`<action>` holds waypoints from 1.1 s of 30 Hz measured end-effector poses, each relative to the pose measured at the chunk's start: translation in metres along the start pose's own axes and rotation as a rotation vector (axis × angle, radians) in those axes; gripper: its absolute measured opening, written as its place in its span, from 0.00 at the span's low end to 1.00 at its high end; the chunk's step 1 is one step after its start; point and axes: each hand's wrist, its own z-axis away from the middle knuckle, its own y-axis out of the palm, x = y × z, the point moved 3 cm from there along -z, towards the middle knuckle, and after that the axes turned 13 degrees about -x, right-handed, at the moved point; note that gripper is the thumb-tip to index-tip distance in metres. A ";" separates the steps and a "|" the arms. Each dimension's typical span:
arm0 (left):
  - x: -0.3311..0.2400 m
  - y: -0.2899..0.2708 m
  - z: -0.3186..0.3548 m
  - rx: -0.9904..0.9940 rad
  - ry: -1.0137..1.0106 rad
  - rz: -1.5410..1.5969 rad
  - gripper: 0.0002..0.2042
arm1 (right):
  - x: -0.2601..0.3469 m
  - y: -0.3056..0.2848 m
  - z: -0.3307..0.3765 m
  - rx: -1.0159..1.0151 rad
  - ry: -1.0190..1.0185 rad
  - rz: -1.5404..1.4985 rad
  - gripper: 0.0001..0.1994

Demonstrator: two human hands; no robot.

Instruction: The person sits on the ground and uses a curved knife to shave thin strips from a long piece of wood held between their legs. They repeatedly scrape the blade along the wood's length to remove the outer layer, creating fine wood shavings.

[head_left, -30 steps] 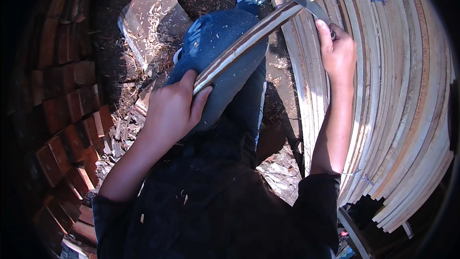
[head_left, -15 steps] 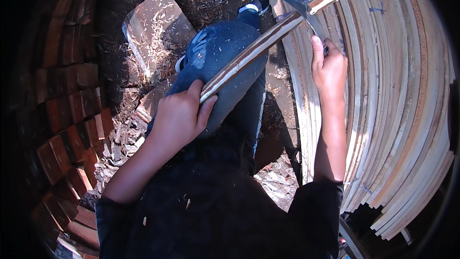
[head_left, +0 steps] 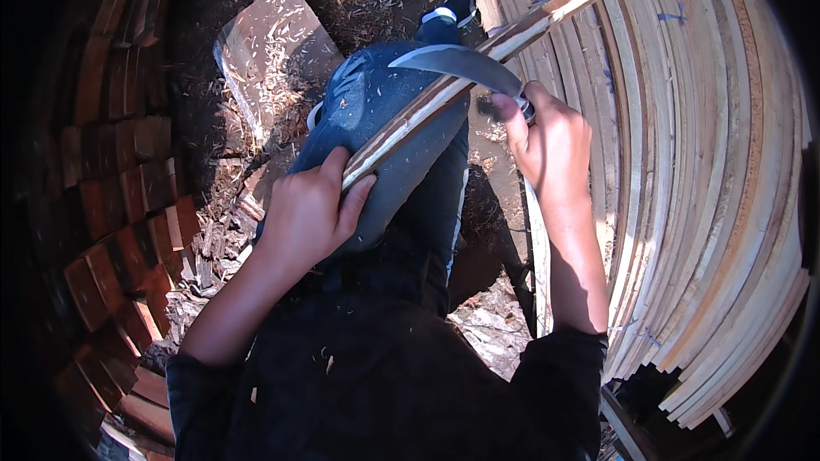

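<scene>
My left hand (head_left: 309, 205) is closed round the near end of a long wooden strip (head_left: 401, 125) with patches of brown bark on it. The strip runs over my bent knee and up to the far right, above the stacked slats. In my right hand (head_left: 547, 141) is a knife (head_left: 465, 65) with a broad curved blade, its dark handle mostly hidden by my fingers. The blade lies across the strip just past my knee, tip pointing left. Whether its edge bites into the wood I cannot tell.
A large pile of long pale slats (head_left: 683, 162) fills the right side. Stacked reddish-brown wood blocks (head_left: 111, 196) line the left. A board (head_left: 278, 60) strewn with shavings lies on the ground beyond my knee. Wood chips (head_left: 213, 248) litter the ground at left.
My right hand has drawn the knife back along the strip, nearer to me and leftward. My left hand, still gripping the strip, has shifted slightly toward me and left.
</scene>
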 end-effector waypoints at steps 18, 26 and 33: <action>0.001 -0.008 0.002 0.019 -0.013 -0.057 0.13 | -0.066 -0.009 -0.029 -0.108 0.263 0.032 0.29; 0.000 0.000 -0.003 0.027 0.000 -0.011 0.13 | -0.011 -0.010 0.002 0.006 -0.082 0.030 0.26; 0.001 -0.007 -0.002 0.037 0.037 -0.097 0.13 | -0.121 -0.031 -0.059 -0.145 0.487 0.172 0.33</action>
